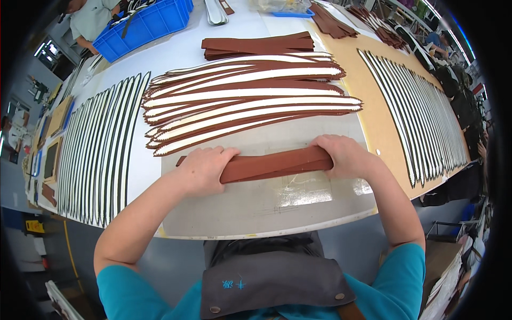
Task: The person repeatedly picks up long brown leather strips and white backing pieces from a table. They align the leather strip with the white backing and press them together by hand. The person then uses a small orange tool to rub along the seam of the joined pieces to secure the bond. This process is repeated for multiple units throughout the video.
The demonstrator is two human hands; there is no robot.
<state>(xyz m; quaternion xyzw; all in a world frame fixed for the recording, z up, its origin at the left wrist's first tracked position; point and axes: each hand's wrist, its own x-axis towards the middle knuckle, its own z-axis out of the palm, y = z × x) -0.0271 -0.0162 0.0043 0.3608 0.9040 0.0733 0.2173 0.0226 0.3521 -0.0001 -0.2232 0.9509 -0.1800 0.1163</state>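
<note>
A stack of brown strips [277,164] lies crosswise in front of me, low over the grey mat [240,213]. My left hand [205,168] is closed round its left end, and a short tip of brown pokes out past that hand. At the other end, my right hand [341,154] grips the stack with the thumb on the near side. Just beyond, a pile of brown strips with white centre bands [250,101] spreads across the table. Behind that pile sits another stack of plain brown strips [258,44].
Dark-edged white strips [98,154] lie in a row on the left, with a similar row [421,117] on the right. A blue crate [144,29] stands far left, near another person [90,24]. The table's near edge [250,235] curves before my apron.
</note>
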